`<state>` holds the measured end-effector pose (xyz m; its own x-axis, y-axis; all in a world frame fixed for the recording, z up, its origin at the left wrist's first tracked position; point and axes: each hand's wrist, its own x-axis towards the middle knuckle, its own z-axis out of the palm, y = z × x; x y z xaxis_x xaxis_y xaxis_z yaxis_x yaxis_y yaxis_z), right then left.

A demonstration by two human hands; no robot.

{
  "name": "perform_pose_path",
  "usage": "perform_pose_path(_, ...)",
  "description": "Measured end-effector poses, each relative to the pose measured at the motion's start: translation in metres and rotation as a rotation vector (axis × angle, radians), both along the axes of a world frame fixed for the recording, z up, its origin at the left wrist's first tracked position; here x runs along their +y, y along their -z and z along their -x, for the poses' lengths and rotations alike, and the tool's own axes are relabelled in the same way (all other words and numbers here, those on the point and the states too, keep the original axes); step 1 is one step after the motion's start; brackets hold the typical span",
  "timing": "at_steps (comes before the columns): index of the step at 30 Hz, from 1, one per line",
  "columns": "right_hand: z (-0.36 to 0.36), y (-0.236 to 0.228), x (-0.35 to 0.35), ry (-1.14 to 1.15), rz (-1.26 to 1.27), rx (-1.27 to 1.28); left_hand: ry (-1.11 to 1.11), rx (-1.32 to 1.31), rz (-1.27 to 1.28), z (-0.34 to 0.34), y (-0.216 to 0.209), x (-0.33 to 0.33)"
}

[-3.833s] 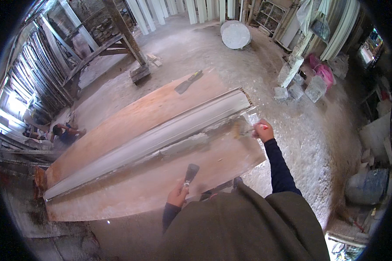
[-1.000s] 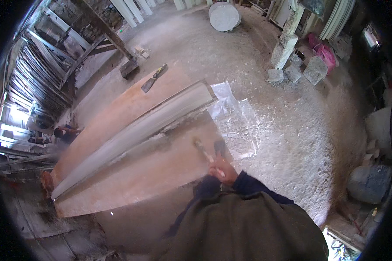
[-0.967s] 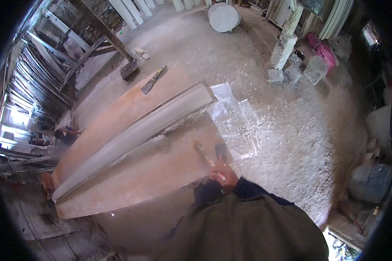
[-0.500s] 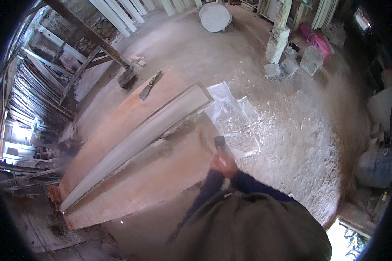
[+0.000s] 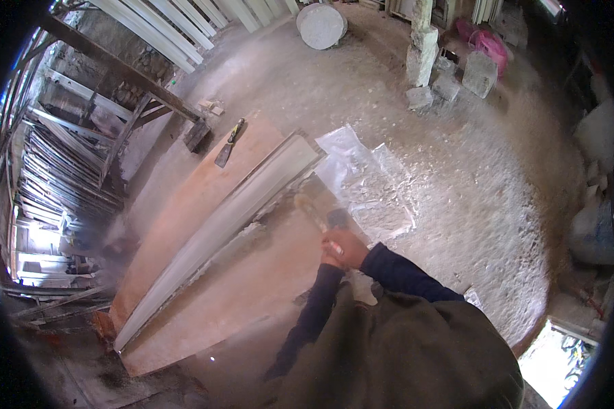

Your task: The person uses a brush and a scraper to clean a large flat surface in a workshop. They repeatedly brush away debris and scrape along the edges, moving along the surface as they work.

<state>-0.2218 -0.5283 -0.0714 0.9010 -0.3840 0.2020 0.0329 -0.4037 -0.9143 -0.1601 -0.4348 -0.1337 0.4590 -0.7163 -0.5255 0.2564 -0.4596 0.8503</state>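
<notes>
Together now: right hand (image 5: 352, 248) clenched on the brush (image 5: 312, 213); left hand (image 5: 329, 258), apart moments ago, against it, grip impossible to tell. Scraper (image 5: 337, 218) alongside, both tools over the board (image 5: 252, 276), off the moulding (image 5: 218, 215).

My 2 sleeves (image 5: 416, 273) are navy; my outer garment (image 5: 430, 354) is dark brown. The board (image 5: 252, 273) before me is salmon pink with cloudy, pale smears. The moulding (image 5: 215, 221) is off-white, striped lengthwise in grey. My brush (image 5: 311, 212) is tan; the adjacent blade (image 5: 337, 218) is dark grey. The scraper (image 5: 230, 144) combines grey with black and yellow. The floor (image 5: 457, 198) is grey-brown, flecked white; the bag (image 5: 490, 49) is pink.
</notes>
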Motion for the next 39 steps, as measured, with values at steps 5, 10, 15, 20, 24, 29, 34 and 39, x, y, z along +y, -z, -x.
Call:
perform_pose_path(5, 0.001, -0.049, 0.028, -0.151, 0.356, 0.227, -0.240, 0.513, 0.151, 0.012, -0.036, 0.050)
perform_pose_path(10, -0.007, -0.051, 0.050, -0.073, 0.590, 0.355, -0.441, 0.891, 0.319, 0.037, -0.056, 0.073)
perform_pose_path(15, -0.007, -0.044, 0.058, -0.125, 0.679, 0.378, -0.652, 1.031, 0.435, 0.055, -0.076, 0.085)
perform_pose_path(20, -0.004, -0.032, 0.046, -0.435, 0.405, 0.621, -0.768, 1.065, 0.506, 0.052, -0.079, 0.080)
perform_pose_path(24, 0.028, -0.034, 0.052, 0.224, 0.333, 0.375, -0.631, 1.131, 0.613, 0.043, -0.051, 0.084)
perform_pose_path(29, 0.039, -0.031, 0.042, 0.303, -0.265, 0.542, -0.241, 0.905, 0.310, 0.030, -0.008, 0.077)
perform_pose_path(34, 0.032, -0.040, 0.017, 0.158, 0.051, 0.576, -0.406, 0.846, 0.218, 0.023, 0.003, 0.078)
perform_pose_path(39, 0.036, -0.039, -0.003, 0.158, 0.360, 0.839, -0.566, 0.641, 0.140, -0.009, 0.025, 0.096)
